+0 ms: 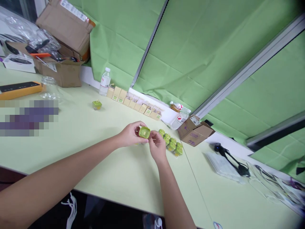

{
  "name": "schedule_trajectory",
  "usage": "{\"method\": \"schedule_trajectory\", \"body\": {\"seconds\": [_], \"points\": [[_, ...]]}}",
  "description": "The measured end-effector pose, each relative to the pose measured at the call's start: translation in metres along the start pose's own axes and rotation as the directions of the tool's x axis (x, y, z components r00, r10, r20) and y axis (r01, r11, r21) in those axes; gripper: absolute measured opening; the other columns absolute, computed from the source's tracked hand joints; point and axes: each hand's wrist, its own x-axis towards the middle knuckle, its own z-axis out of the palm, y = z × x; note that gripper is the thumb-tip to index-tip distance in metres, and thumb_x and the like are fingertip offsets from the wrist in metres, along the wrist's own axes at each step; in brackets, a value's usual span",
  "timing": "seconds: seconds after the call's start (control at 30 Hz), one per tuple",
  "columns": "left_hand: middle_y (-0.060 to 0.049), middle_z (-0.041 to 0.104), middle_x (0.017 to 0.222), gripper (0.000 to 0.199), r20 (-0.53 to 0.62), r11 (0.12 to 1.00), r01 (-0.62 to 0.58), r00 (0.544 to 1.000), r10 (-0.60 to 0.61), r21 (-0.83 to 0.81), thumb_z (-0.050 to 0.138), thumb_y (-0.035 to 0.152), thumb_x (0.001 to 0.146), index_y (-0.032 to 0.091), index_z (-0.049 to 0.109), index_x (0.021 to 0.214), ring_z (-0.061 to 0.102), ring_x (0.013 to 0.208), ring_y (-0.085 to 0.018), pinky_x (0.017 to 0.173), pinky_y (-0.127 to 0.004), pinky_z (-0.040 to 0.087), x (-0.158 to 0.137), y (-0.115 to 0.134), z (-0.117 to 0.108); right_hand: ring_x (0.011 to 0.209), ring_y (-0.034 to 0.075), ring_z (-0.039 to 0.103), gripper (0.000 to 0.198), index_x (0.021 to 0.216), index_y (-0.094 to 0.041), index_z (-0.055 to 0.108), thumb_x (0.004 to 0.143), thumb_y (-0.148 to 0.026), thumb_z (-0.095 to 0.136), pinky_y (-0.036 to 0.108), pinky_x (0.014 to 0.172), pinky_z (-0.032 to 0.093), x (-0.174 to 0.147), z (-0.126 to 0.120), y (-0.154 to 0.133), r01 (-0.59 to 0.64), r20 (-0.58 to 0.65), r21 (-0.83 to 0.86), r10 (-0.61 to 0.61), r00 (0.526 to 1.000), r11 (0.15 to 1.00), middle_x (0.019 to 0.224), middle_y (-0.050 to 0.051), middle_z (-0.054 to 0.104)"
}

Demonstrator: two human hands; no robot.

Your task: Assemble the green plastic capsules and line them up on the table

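Note:
Over the middle of the table, my left hand [132,134] is closed around a small green square lid [144,132], its hollow side facing me. At the lid's right edge are the pinched fingertips of my right hand [157,145]; whatever they hold, if anything, is too small to make out. A yellowish bit of something shows on the table just under my left hand, mostly hidden. Just beyond my right hand, several small containers with green lids [172,144] stand grouped together. Farther left, a single green-lidded container [97,104] sits apart.
Small cardboard boxes [133,102] line the back edge beside a water bottle [105,82]. More bottles [180,117] and a carton [195,130] stand right of them. At left are a glass jar [49,89], an orange-edged power strip [21,89] and an open box [68,72].

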Motion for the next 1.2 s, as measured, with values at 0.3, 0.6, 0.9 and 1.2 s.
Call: {"method": "schedule_trajectory", "body": {"seconds": [0.3,0.6,0.9,1.2], "points": [[0.001,0.061,0.082,0.040,-0.144,0.956,-0.003,0.988,0.048,0.294,0.078,0.027,0.065,0.021,0.061,0.100,0.052,0.064,-0.012,0.061,-0.024,0.042,0.007,-0.022,-0.016,0.089,0.023,0.065,0.032,0.103,-0.020,0.069,0.074,-0.034,0.069,0.039,0.079,0.051,-0.002,-0.013,0.036,-0.057,0.183,-0.375,0.135,0.974,0.925,0.097,0.007,0.072],[-0.003,0.064,0.108,0.046,-0.021,0.864,-0.113,0.990,0.141,0.491,0.070,0.022,0.070,0.022,0.061,0.115,0.057,0.076,-0.016,0.074,-0.029,0.048,0.004,-0.030,-0.016,0.073,0.018,0.066,0.028,0.091,-0.020,0.068,0.068,-0.036,0.073,0.035,0.079,0.055,0.006,-0.014,0.013,-0.574,0.166,0.318,0.552,0.817,0.755,0.081,0.002,0.071],[-0.003,0.063,0.112,0.047,0.048,0.807,-0.162,0.985,0.164,0.567,0.065,0.016,0.074,0.023,0.058,0.120,0.061,0.086,-0.017,0.080,-0.030,0.049,0.002,-0.030,-0.017,0.081,0.019,0.068,0.033,0.097,-0.021,0.073,0.065,-0.023,0.073,0.038,0.090,0.053,0.001,-0.014,-0.003,-0.587,0.307,0.506,0.504,0.807,0.632,0.087,0.002,0.072],[-0.002,0.063,0.112,0.046,0.054,0.792,-0.159,0.986,0.158,0.589,0.065,0.017,0.074,0.025,0.059,0.118,0.062,0.093,-0.019,0.082,-0.029,0.050,0.000,-0.029,-0.016,0.075,0.015,0.062,0.030,0.097,-0.021,0.075,0.067,-0.023,0.071,0.034,0.083,0.054,0.001,-0.013,-0.004,-0.586,0.341,0.530,0.478,0.809,0.613,0.087,0.001,0.069]]}}
